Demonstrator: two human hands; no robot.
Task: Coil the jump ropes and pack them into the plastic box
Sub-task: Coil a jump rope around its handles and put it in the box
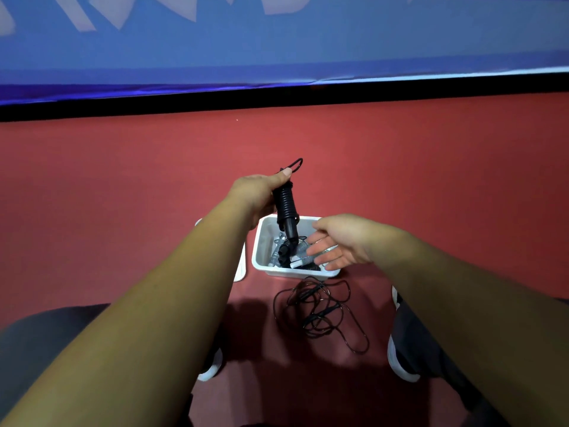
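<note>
Left hand (257,194) grips coiled black rope (285,208) above plastic box (265,241); right hand (341,241) spread, holding nothing, just right.

Black ropes, white box, red floor

Coiled jump rope (286,208) black, ribbed wrap; loose jump rope (323,309) on floor black. Plastic box (264,241) white, contents grey, black, white. Floor (123,180) red, plain. Banner (277,50) blue with pale lilac shapes, black strip below. Shoes (400,362) white-soled; trousers dark grey.

Red floor (431,180) bears white plastic box (261,251), loose black rope (326,306).
</note>
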